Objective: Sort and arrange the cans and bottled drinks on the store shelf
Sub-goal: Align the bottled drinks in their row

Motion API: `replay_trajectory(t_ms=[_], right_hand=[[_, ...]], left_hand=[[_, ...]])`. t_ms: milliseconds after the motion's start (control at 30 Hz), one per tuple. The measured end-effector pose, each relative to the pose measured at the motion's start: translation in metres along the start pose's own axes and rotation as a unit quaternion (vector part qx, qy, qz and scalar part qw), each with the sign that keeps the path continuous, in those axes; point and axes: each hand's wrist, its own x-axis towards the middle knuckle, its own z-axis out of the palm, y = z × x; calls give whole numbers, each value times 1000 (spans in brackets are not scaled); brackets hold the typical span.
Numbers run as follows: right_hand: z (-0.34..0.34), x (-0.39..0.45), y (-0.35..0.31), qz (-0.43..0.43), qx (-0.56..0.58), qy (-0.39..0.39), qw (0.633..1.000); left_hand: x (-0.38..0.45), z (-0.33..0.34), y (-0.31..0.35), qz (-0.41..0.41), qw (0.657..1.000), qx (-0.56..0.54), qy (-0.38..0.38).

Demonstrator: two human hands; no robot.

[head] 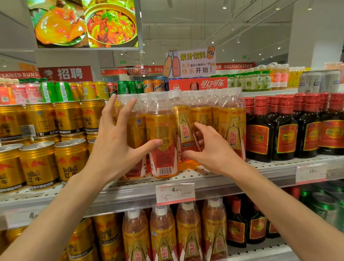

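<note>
Left hand [114, 148] spread wide, thumb touching the barcode-side bottle [162, 143]. Right hand [208, 148] pinching the tilted bottle [185, 129] beside it, front row of the perforated shelf [274, 164]. Gold cans [39, 165] left, dark bottles [310, 130] right.

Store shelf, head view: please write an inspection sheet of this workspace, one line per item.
Surface: perforated metal shelf with price tag.
Job's things: gold-label drink bottles; front bottle shows its barcode side; gold Red Bull cans stacked at left; dark red-capped bottles at right.
Clutter: nothing seen.
Grippers: left hand spread on front bottle; right hand pinches the neighbouring bottle.
Cables: nothing seen.
Surroundings: juice sign, food screen.
</note>
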Motion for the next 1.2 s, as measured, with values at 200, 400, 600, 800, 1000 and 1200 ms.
replay_trajectory(t_ms=[200, 400, 600, 800, 1000, 1200], right_hand=[[4, -11, -5, 29, 0, 7, 1000], [2, -23, -8, 23, -39, 45, 998], [-17, -44, 1, 20, -211, 98, 972], [-24, -51, 6, 17, -232, 111, 966], [-32, -47, -14, -123, -129, 197, 964], [6, -18, -66, -144, -145, 144, 968]], left_hand=[[21, -2, 16, 33, 996, 81, 13], [32, -3, 13, 57, 991, 124, -3], [32, 0, 14, 70, 987, 144, 7], [31, 9, 16, 72, 987, 143, 24], [23, -7, 5, 68, 994, 69, 43], [17, -18, -7, -20, 1000, 8, -12]])
